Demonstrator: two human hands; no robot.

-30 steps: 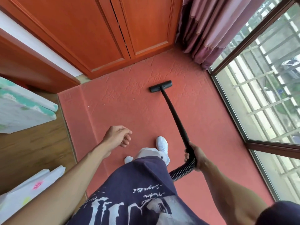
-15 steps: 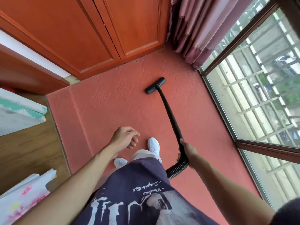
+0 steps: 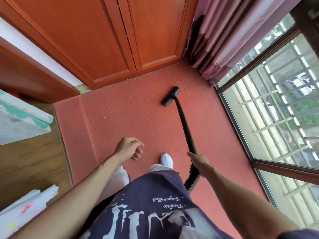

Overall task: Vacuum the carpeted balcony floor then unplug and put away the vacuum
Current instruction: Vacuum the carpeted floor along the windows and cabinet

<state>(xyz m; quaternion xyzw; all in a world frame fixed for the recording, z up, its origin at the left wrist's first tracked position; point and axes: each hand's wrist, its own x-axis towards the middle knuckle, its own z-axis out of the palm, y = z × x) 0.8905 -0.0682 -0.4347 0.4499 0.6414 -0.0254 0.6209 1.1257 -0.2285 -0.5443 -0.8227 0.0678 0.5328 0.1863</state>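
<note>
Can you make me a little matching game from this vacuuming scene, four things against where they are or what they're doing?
Things:
1. vacuum head
2. right hand
3. left hand
4. curtain

States:
a. hangs in the corner by the window
b. holds nothing, fingers loosely curled
c. lies on the red carpet near the wooden doors
d. has its grip round the black wand

Pairs: 1-c, 2-d, 3-b, 4-a
</note>
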